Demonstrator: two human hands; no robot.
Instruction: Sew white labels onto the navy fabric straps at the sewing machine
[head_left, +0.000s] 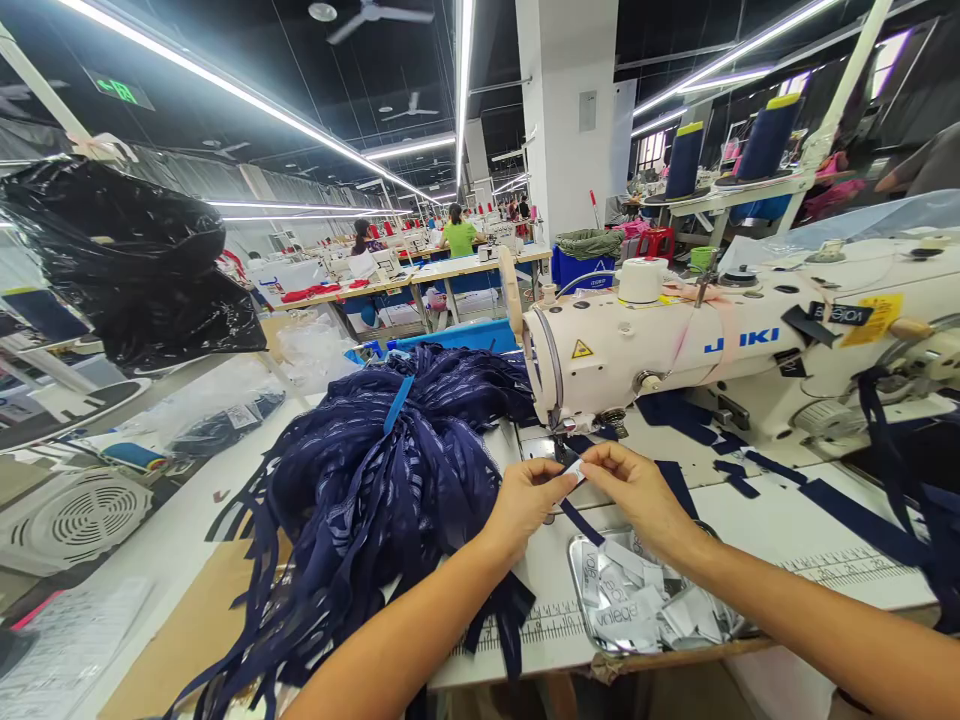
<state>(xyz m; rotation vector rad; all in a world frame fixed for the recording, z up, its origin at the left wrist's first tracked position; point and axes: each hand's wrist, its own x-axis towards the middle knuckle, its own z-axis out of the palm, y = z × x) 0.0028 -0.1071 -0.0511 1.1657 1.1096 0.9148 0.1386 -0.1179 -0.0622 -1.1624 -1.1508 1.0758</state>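
Observation:
Just in front of the needle of a white sewing machine (622,350), my two hands meet at a small white label (576,472). My left hand (529,497) pinches its left end together with a navy strap, and my right hand (637,492) pinches the right end. Part of the navy strap (583,522) hangs below the fingers. Under my right wrist lies a metal tray (577,590) full of loose white printed labels (619,612). To the left of my left hand, a big bundle of navy straps (360,460) is tied with a blue band (398,403).
Navy fabric scraps (739,478) lie right of the needle. A ruler strip (840,563) runs along the table's front edge. A black plastic bag (127,260) hangs at the left. Navy thread cones (684,160) stand behind the machine. People sit at machines farther back.

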